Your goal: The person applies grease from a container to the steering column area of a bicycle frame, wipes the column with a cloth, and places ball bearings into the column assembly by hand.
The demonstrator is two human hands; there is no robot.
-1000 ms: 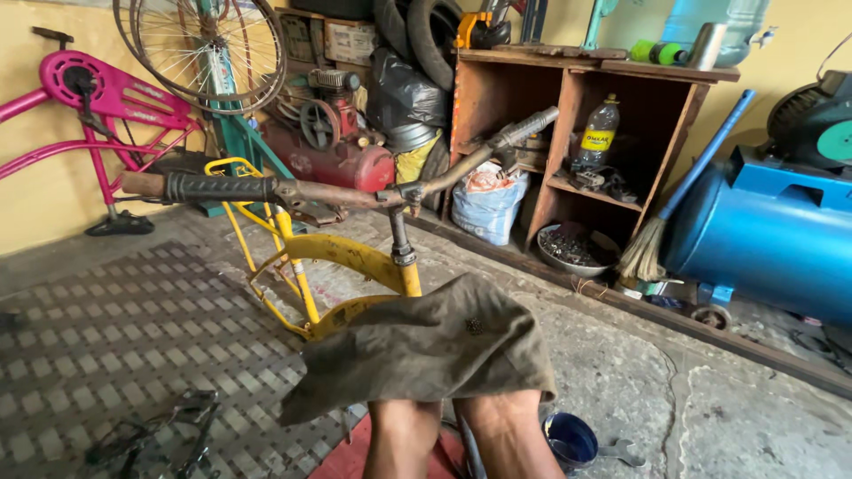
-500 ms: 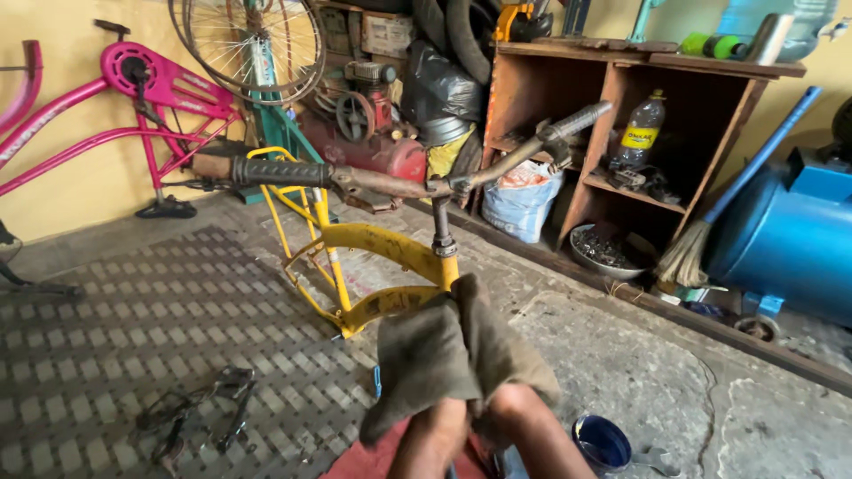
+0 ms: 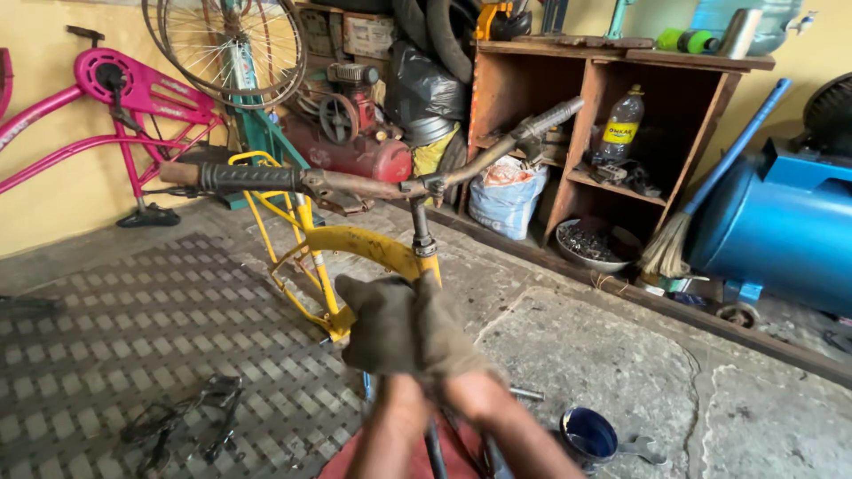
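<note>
While both hands are buried in a grey-brown rag [image 3: 404, 324], the cloth is wrapped around the front of a yellow bicycle frame [image 3: 355, 244], just below the stem of the handlebar [image 3: 355, 184]. The left hand [image 3: 395, 404] and the right hand [image 3: 475, 399] come up side by side from the bottom edge of the view, wrists almost touching, and each seems closed on the rag; the cloth hides the fingers, so how tightly they press I cannot tell. The frame stands upright on the concrete floor [image 3: 603, 355], its rusty bar ending in a black grip [image 3: 244, 176] on the left. Near the right forearm, on the floor, sits a small blue tin [image 3: 587, 435] with a wrench [image 3: 652, 451] just beside it. A black tangle of bicycle parts [image 3: 182, 424] lies on the patterned paving at lower left. Behind, a pink bicycle frame [image 3: 124, 106] leans at the yellow wall, a red compressor [image 3: 355, 146] stands by a wooden shelf [image 3: 612, 115], and a blue drum [image 3: 781, 222] lies at the right edge.
</note>
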